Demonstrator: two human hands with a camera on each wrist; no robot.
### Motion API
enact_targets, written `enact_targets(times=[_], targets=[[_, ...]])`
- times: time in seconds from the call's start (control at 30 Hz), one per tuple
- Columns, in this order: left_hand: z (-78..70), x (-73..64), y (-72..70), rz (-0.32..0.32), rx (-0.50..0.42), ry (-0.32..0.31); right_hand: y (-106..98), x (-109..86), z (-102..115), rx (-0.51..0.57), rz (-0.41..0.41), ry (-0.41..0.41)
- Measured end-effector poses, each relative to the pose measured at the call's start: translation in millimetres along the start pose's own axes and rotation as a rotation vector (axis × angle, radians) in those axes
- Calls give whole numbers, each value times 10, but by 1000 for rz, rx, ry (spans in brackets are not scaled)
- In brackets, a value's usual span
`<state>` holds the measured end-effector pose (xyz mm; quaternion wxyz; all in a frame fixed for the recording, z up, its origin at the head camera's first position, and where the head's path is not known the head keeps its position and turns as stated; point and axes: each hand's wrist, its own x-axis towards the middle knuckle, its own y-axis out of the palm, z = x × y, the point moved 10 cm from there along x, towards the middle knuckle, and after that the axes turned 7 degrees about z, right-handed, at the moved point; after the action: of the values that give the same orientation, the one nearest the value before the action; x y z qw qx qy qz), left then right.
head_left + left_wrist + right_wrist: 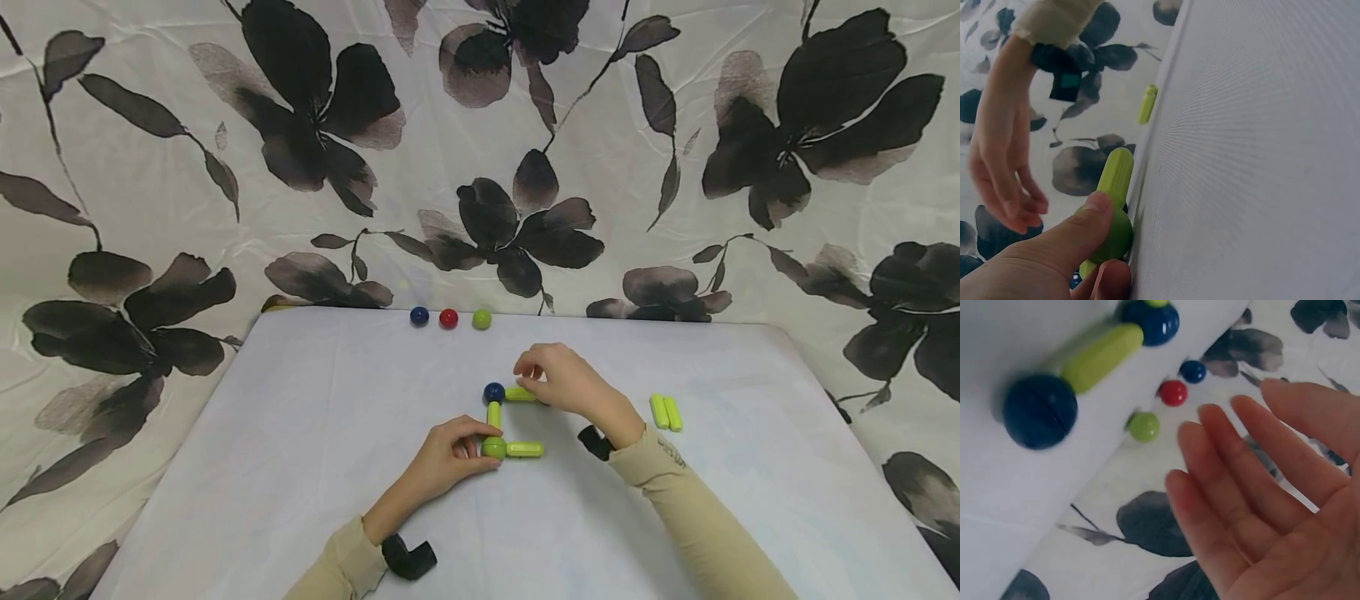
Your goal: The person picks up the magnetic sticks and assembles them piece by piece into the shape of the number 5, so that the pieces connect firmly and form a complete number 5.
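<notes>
My left hand (444, 458) pinches a green ball (494, 447) between thumb and fingers; the left wrist view shows the thumb pressed on that ball (1115, 236). One green rod (525, 450) sticks out to its right, and another green rod (493, 414) links it to a blue ball (493, 393) farther back. From this blue ball a third green rod (1102, 357) runs right to a second blue ball (1040, 412), hidden by my right hand in the head view. My right hand (566, 379) hovers over that end, fingers loosely bent, holding nothing.
Loose blue (419, 316), red (448, 318) and green (482, 319) balls sit along the far edge of the white table (300, 433). Two green rods (665, 412) lie side by side to the right of my right hand. A flowered cloth (420, 167) hangs behind.
</notes>
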<state>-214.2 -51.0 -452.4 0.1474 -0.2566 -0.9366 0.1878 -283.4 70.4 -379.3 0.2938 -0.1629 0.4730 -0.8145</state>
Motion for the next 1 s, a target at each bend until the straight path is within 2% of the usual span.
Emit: enact_targets(times=[0.3,0.53,0.63,0.8,0.9,1.0], targets=[[31,0,10,3,-6,-25,-354,439,-50,-33,-89,-25],[31,3,6,0,-7,-11,-447,818,-168,-54,-135,-52],[23,3,3,2,-5,-7,-390,949,-195,-63,-110,-54],[19,4,-2,-1,2,11,-172,1149,-238,-121,-29,-36],[103,8,19,-8,3,21,-10,1239,-289,-170,22,-9],[240,14,49,-15,9,26,168,1289,-399,-203,94,64]])
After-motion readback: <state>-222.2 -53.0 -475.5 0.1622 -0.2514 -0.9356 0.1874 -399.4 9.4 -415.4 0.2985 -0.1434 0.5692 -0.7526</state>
